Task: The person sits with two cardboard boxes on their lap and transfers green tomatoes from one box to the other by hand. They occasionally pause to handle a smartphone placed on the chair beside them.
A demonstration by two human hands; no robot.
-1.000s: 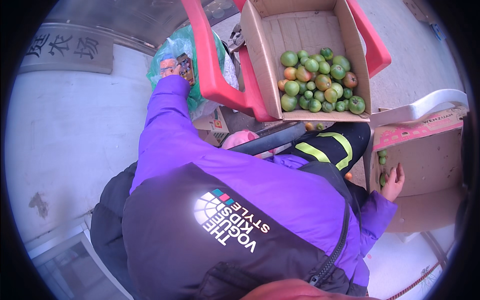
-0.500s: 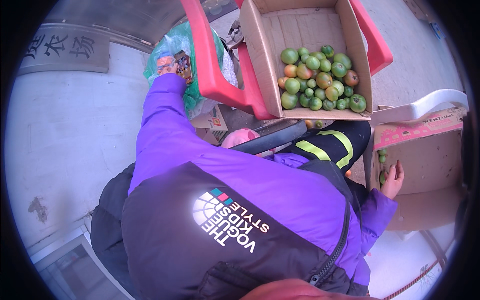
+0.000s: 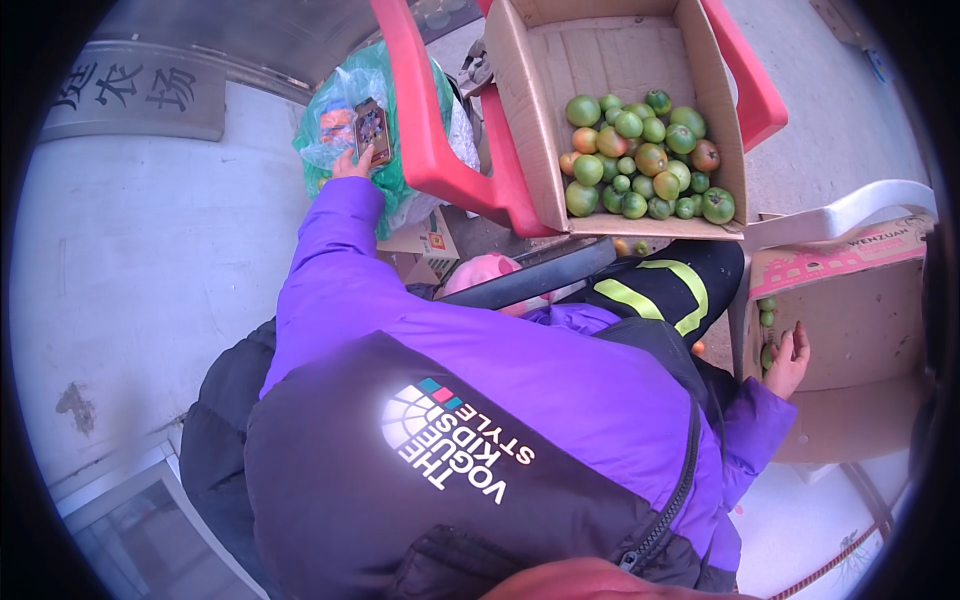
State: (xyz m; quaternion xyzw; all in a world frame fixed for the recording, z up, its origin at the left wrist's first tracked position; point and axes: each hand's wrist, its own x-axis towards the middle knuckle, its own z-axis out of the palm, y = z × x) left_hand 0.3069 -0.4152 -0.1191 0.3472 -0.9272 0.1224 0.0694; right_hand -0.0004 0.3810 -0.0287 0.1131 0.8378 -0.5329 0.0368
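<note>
My left hand (image 3: 352, 165) is at the upper left, fingers stretched and apart, one fingertip at the lower end of a phone (image 3: 372, 135) with a lit screen. The phone lies on a green plastic bag (image 3: 408, 75); something orange (image 3: 337, 126) shows through clear plastic beside it. On the right, my right hand (image 3: 789, 362) hangs over the side of a pink-printed cardboard box (image 3: 850, 340). Its fingers are apart and hold nothing visible. Small green tomatoes (image 3: 767, 312) line that box's inner left edge, one of them close to my fingers.
An open cardboard box (image 3: 600, 60) with many green and reddening tomatoes (image 3: 650, 160) rests on a red plastic chair (image 3: 440, 150). A white chair arm (image 3: 850, 212) crosses by the right box. A dark bar (image 3: 530, 275) and a pink bag (image 3: 482, 270) lie near my legs.
My left hand has drawn back from beside the phone to its lower end, baring the orange thing. The view has shifted slightly. My right hand stays in place.
</note>
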